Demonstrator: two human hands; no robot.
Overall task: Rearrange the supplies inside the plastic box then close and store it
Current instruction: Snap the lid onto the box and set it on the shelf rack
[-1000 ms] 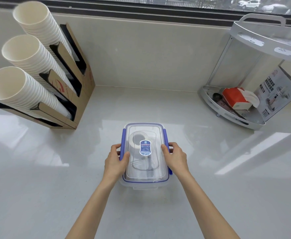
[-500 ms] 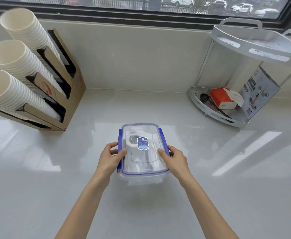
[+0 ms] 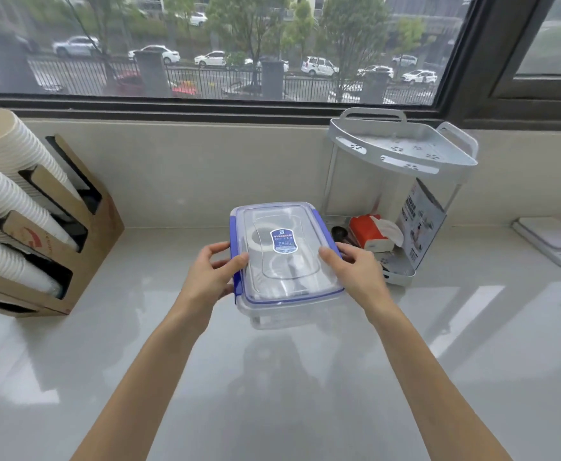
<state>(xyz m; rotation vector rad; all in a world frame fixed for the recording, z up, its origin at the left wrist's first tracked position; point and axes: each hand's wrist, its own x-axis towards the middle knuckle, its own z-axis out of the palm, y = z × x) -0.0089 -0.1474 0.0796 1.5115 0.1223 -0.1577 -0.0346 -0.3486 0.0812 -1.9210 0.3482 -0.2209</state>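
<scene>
While both hands hold it, the plastic box (image 3: 285,261) sits lifted clear of the counter (image 3: 272,394), above the counter's middle and toward the back edge under the window, its shadow and reflection lying on the glossy surface below. Left hand (image 3: 211,276): grip closed on the box's left long side, thumb over the lid's rim, fingers wrapped around the blue side clasp (image 3: 233,234). Right hand (image 3: 355,272): grip closed on the right long side, thumb on the lid, fingers reaching round the edge. Lid: clear with blue trim, seated on the box, bearing a blue label (image 3: 283,240) near its centre; contents seen through it only as a pale ring shape and dim outlines, not identifiable. Cup holder (image 3: 73,247): brown cardboard, at the counter's left edge against the back wall, carrying three slanted stacks of white paper cups (image 3: 3,201). Corner rack (image 3: 402,151): grey, two-tier, at the back edge right of the box; its lower tier holds a red tissue pack (image 3: 370,232) and a printed carton (image 3: 422,224) leaning upright. Scale (image 3: 558,241): flat, white, near the right edge of the counter.
</scene>
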